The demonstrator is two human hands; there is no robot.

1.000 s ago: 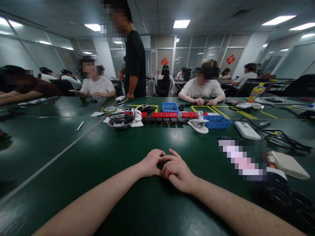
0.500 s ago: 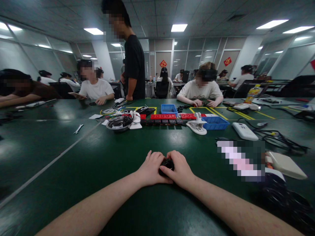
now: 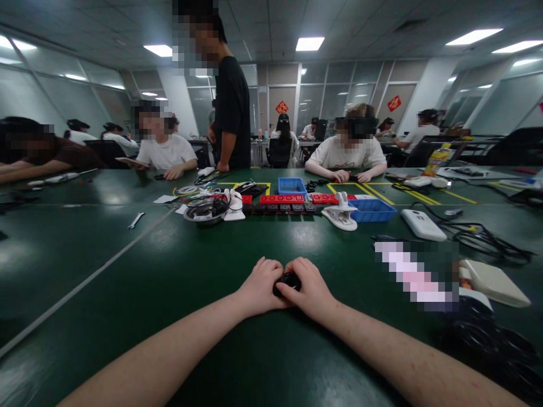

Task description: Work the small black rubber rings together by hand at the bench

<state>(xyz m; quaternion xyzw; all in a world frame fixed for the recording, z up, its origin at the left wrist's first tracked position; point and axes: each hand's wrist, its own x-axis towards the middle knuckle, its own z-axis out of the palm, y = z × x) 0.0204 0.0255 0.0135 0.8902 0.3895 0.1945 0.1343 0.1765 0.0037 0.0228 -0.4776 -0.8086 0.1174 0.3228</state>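
A small black ring-shaped object [image 3: 289, 280] sits between both hands at the middle of the green table [image 3: 169, 350]; its exact kind is too dark to make out. From the left, my left hand [image 3: 261, 286] curls its fingers against the object's side. My right hand [image 3: 313, 288] closes round the opposite side, its thumb lying across the front. The two hands touch in front of the object and hide much of its edge. Several black round pieces [image 3: 479, 333] lie together by my right forearm.
Ahead stand a white clip base [image 3: 341, 213], a blue tray [image 3: 373, 211], a red strip of sockets [image 3: 283, 199] and a metal bowl [image 3: 205, 217] with cables. A white power bank [image 3: 423, 224] and black cables lie to the right, a wrench [image 3: 136, 220] to the left. Co-workers sit across the table.
Both hands stay on the black ring-shaped object. My left thumb has drawn in beneath my right hand, and the fingers have shifted slightly. The camera view has moved a little.
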